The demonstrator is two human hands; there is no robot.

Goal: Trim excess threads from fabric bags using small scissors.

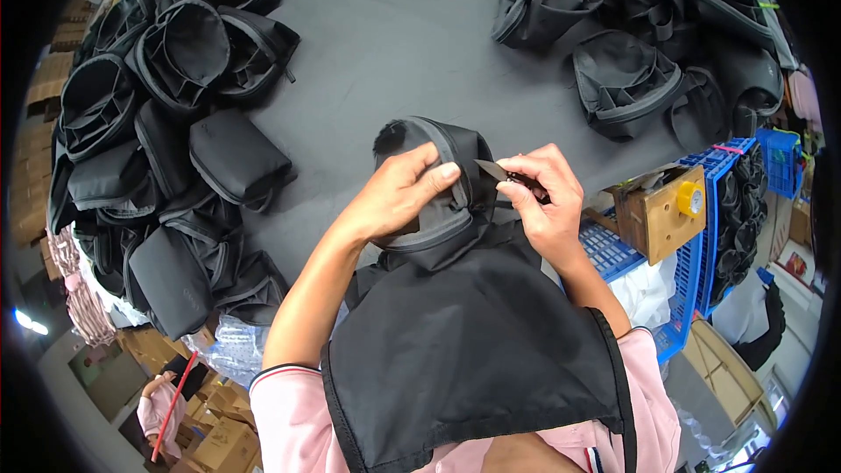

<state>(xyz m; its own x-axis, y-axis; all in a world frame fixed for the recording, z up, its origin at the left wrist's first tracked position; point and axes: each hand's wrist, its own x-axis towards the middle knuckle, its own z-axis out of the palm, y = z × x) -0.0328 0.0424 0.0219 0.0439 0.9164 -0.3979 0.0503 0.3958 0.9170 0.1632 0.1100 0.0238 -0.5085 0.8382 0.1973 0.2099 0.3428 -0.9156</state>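
In front of me a black zip pouch [432, 241] lies open at the table's near side. My left hand [399, 193] grips its zipped rim, thumb on the edge and the fingers partly hidden in the opening. A small dark-handled blade [492, 170] is held in my right hand [543, 193]; whether it is a knife or thread snips I cannot make out. Its pointed tip is close to the pouch's right side. Below the pouch, a black cloth apron [473, 342] spreads over my front.
Black pouches [236, 153] are heaped on the left of the grey-covered table [385, 35], with more open pouches [626, 79] at the far right. A wooden box [657, 219] with yellow tape and blue crates [705, 236] stand right. Cartons and another person [159, 412] are behind left.
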